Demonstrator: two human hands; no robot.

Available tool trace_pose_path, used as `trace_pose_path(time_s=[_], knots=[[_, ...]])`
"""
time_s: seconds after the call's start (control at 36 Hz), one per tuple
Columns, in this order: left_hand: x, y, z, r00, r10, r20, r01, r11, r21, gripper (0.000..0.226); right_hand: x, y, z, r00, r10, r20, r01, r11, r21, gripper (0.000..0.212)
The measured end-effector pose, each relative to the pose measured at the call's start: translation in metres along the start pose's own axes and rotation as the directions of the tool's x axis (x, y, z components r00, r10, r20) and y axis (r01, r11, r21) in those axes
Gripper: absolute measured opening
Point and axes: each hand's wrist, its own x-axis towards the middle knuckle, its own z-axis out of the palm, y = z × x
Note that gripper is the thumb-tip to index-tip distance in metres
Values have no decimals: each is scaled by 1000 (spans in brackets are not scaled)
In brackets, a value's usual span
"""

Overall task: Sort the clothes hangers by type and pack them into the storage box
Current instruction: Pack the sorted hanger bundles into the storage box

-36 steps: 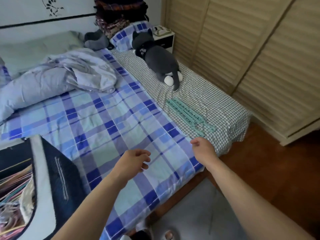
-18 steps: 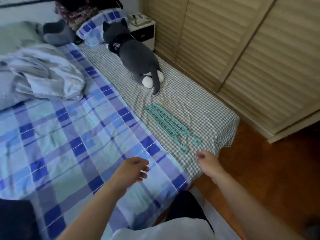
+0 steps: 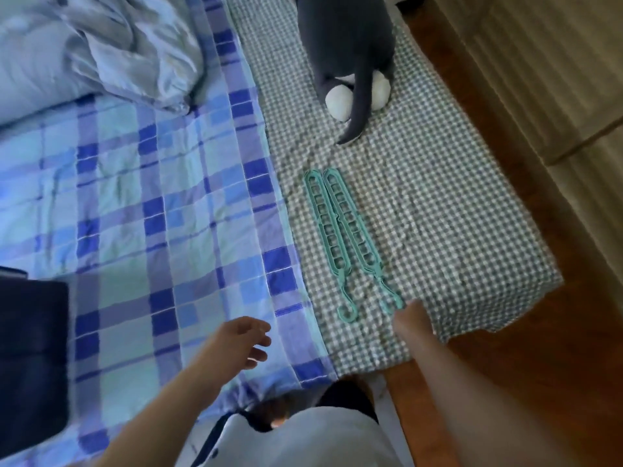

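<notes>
I see the bed (image 3: 168, 210) carrying two teal plastic hangers (image 3: 344, 230) at centre right, a grey plush cat (image 3: 344, 45) above, and a crumpled grey-blue quilt (image 3: 101, 52) upper left.

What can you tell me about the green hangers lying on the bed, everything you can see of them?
The green hangers are two long, narrow teal pieces, plastic by the look, each a slotted strip with a row of holes and a hook at the near end. They lie flat and side by side, touching along their length, on the grey checked sheet, hooks toward the person. The right hand reaches the hook of the right-hand one; whether it grips yet is unclear. The left hand hovers apart.
</notes>
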Motion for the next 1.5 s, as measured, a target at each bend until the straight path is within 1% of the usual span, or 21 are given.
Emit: trace_pose_path(time_s=[0.14,0.25,0.33,0.42,0.5,0.61,0.67,0.75,0.81,0.86,0.92,0.97,1.0,1.06,1.11,1.19,1.25,1.31,1.39,1.44,1.5], knots=[[-4,-16,18,995,-44,-86,41,998,-43,17,12,-20,6,999,54,7,-54,999,-5,62],[-9,-25,34,994,-103,-44,102,995,-23,17,-3,-29,-6,994,78,81,-86,991,104,15],[-15,-12,48,997,-76,-19,75,996,-42,18,-36,-37,-26,994,-83,68,57,945,324,20],[-22,9,64,993,114,9,-115,988,105,16,-86,-47,-54,955,-295,-17,279,883,377,21],[-34,35,80,923,382,51,-384,902,198,30,-140,-62,-77,858,-510,-56,495,794,352,27],[-50,67,94,684,721,109,-693,595,407,84,-212,-85,-97,663,-747,-53,729,628,270,27],[-56,83,90,529,845,81,-757,426,495,85,-242,-95,-102,534,-845,-35,834,519,188,25],[-64,99,74,309,950,43,-803,236,548,58,-275,-106,-106,333,-943,27,936,333,114,21],[-72,96,58,302,953,37,-805,234,545,37,-288,-112,-111,247,-956,160,941,276,195,17],[-81,83,40,385,923,-18,-754,326,571,21,-291,-114,-116,214,-920,328,832,348,433,18],[-91,66,26,468,867,-169,-706,482,519,18,-279,-117,-113,267,-896,355,653,439,617,26],[-102,51,15,535,761,-368,-655,648,387,22,-247,-118,-100,459,-840,289,567,527,634,25],[-105,42,9,565,690,-453,-619,717,319,22,-220,-116,-86,571,-777,265,550,602,578,23],[-105,26,-2,611,549,-571,-535,818,214,23,-161,-106,-56,761,-601,244,521,790,323,23],[-105,11,-10,648,428,-630,-464,878,118,23,-111,-93,-26,861,-428,274,445,896,0,25],[-112,-4,-12,670,379,-638,-415,904,100,24,-70,-73,9,881,-345,322,425,877,-225,19],[-117,-14,-12,660,369,-654,-377,916,135,25,-58,-65,24,901,-311,302,392,882,-260,23],[-122,-29,-16,661,352,-663,-345,927,149,26,-51,-62,37,940,-259,224,316,909,-273,42],[-130,-48,-26,661,324,-676,-316,938,141,25,-45,-61,50,972,-208,104,230,932,-279,52],[-134,-60,-36,646,311,-697,-313,941,129,24,-44,-67,57,985,-163,56,172,946,-276,52],[-141,-79,-49,637,277,-720,-326,942,74,25,-52,-75,67,986,-154,69,167,951,-261,39]])
